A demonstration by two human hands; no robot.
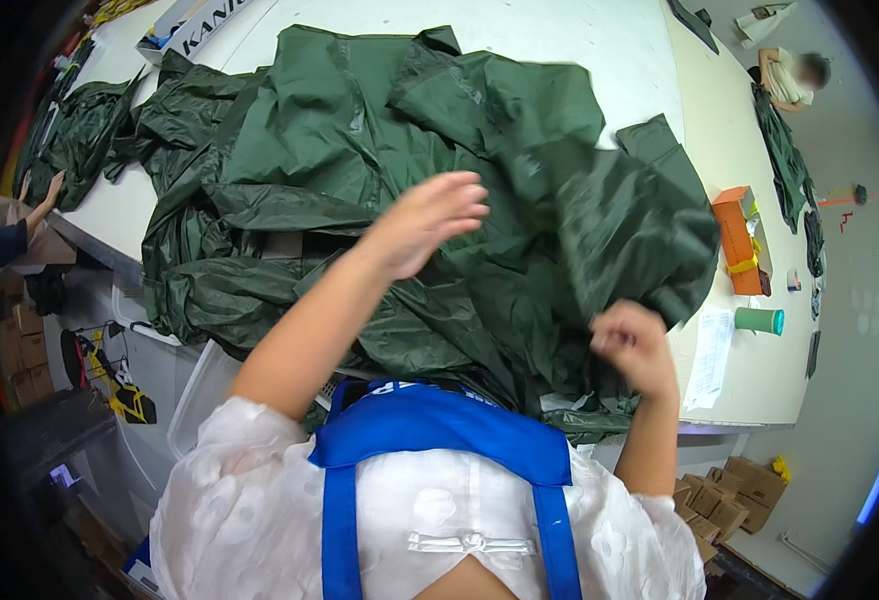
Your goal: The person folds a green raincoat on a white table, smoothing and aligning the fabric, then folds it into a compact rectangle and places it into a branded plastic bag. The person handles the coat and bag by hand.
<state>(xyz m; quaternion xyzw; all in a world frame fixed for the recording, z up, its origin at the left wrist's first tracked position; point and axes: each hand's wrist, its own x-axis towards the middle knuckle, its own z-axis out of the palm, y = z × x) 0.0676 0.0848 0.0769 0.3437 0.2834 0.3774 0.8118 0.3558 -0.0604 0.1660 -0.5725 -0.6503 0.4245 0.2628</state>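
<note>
A large dark green waterproof garment [359, 130] lies spread in folds over the white table and hangs over its near edge. My left hand [426, 225] is over the middle of the cloth with its fingers stretched out and nothing in them. Lower right, my right hand [634, 342] is curled closed at the border of a raised flap [639, 220] of the same garment. That flap is blurred and bulges up to the right of centre. The fingertips of my right hand are partly smeared by motion.
On the table's right stand an orange box [742, 240], a green cylinder [759, 320] and a paper sheet [709, 355]. Another person's hands [49, 195] touch green cloth at the far left. One more person [794, 80] is at the upper right. Cardboard boxes [729, 500] sit below right.
</note>
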